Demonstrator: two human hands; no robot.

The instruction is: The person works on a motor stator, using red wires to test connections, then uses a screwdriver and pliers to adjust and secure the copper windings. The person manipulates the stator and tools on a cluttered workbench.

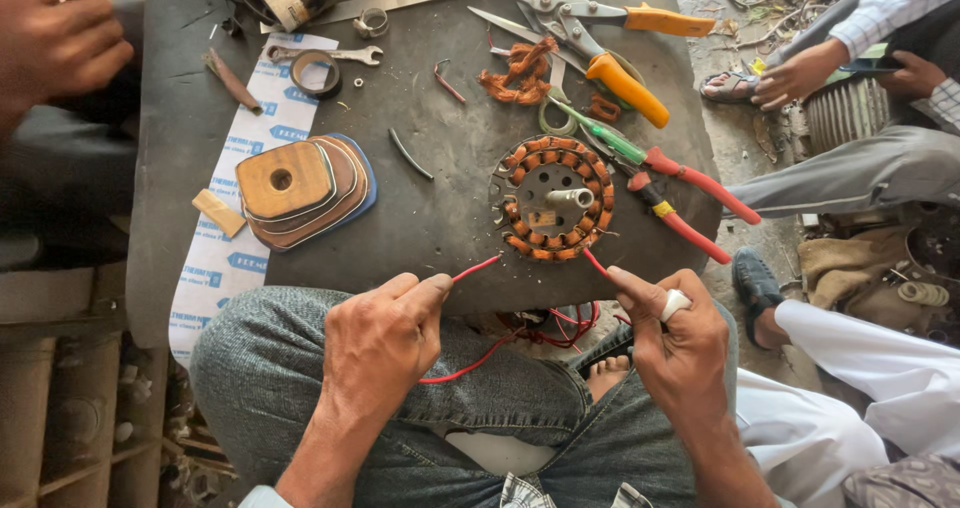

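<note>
A round motor stator (553,197) with copper-orange windings and a metal shaft lies on the dark worktable (440,198), near its front edge. Two thin red wires (478,266) run from it toward me. My left hand (385,343) pinches one red wire between thumb and forefinger, just below the table edge. My right hand (672,333), with white tape around one finger, pinches the other red wire close to the stator's lower right. More red wire (560,328) loops between my knees.
Red-handled pliers (690,203), orange-handled snips (610,18) and a green screwdriver (600,133) lie right of the stator. A stack of wooden forms (300,188) sits left on a white strip. Other people's hands appear at top left (55,33) and top right (800,73).
</note>
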